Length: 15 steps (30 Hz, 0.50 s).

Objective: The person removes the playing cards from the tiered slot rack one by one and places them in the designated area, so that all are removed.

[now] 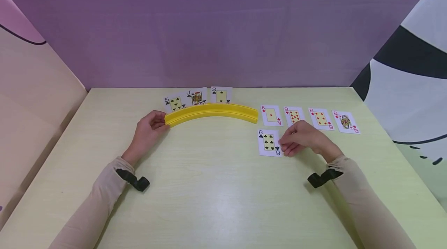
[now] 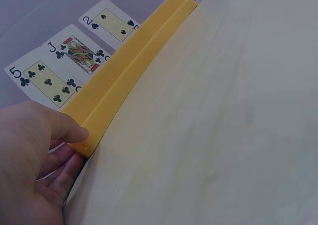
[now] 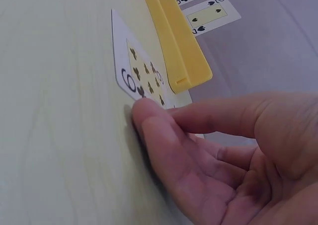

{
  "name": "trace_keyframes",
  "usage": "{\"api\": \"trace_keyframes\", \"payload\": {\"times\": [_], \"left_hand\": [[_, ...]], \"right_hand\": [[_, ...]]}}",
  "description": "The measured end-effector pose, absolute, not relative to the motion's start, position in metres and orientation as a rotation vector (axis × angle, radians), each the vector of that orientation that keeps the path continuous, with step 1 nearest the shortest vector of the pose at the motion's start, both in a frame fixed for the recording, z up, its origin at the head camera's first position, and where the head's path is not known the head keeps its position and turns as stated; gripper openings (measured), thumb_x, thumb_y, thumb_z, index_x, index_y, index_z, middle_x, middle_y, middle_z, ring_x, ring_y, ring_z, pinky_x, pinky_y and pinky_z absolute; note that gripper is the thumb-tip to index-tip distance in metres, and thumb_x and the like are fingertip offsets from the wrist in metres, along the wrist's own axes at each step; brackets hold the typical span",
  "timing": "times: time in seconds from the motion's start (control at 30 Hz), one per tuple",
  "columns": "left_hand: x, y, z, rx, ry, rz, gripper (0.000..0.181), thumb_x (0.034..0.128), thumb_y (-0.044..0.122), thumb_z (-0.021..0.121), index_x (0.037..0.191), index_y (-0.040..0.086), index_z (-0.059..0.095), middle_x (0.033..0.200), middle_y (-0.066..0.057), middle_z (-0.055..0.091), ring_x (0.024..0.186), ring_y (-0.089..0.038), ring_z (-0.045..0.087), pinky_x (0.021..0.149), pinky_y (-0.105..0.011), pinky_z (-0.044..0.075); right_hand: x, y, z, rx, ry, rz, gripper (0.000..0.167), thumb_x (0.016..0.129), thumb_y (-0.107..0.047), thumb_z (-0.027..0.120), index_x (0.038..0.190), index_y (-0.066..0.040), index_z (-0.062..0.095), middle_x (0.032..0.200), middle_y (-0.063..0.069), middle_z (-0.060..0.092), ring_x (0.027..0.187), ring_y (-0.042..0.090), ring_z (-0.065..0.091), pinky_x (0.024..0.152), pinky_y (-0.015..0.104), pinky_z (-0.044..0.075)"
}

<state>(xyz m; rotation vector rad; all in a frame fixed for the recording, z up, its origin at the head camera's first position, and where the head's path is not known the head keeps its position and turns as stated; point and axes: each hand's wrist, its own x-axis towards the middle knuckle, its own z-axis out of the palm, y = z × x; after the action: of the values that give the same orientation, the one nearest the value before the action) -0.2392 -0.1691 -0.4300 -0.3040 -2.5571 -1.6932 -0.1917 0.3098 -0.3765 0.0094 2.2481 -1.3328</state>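
Observation:
A curved yellow card holder (image 1: pixel 213 110) stands near the back of the table, with a five of clubs (image 1: pixel 175 102), a jack of clubs (image 1: pixel 197 97) and a two of spades (image 1: pixel 221 95) upright in it. My left hand (image 1: pixel 148 130) grips the holder's left end, thumb on the front in the left wrist view (image 2: pixel 35 145). To the right of the holder, my right hand (image 1: pixel 304 139) pinches the right edge of a six of clubs (image 1: pixel 269 143); in the right wrist view this card (image 3: pixel 141 68) is tilted, its lower corner between thumb and finger.
In a row at the back right lie an ace of diamonds (image 1: pixel 271 115), a nine of diamonds (image 1: pixel 294 115), a six of diamonds (image 1: pixel 321 119) and a queen of diamonds (image 1: pixel 346 121). A purple wall (image 1: pixel 223 28) rises behind the table (image 1: pixel 209 194).

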Motion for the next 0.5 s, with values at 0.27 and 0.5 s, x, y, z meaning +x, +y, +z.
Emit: {"api": "trace_keyframes", "payload": {"times": [0.27,0.5], "left_hand": [[-0.239,-0.168,-0.427,-0.311,-2.561,-1.685,0.034,0.0905,-0.002,0.069,0.122,-0.004,0.057,0.118,-0.02,0.061,0.107,-0.03,0.06,0.086,-0.011,0.052],[-0.24,-0.169,-0.43,-0.279,-2.574,-1.683,0.033,0.0911,-0.001,0.069,0.122,-0.002,0.057,0.118,-0.018,0.061,0.106,-0.028,0.06,0.086,-0.012,0.052]], "right_hand": [[-0.193,0.311,-0.376,0.004,2.243,-1.335,0.023,0.09,-0.008,0.071,0.097,0.014,0.066,0.078,0.015,0.071,0.066,0.021,0.07,0.068,0.039,0.063],[-0.188,0.301,-0.363,-0.075,2.339,-1.276,0.023,0.092,-0.009,0.069,0.1,0.013,0.065,0.081,0.017,0.071,0.071,0.027,0.071,0.07,0.041,0.063]]}}
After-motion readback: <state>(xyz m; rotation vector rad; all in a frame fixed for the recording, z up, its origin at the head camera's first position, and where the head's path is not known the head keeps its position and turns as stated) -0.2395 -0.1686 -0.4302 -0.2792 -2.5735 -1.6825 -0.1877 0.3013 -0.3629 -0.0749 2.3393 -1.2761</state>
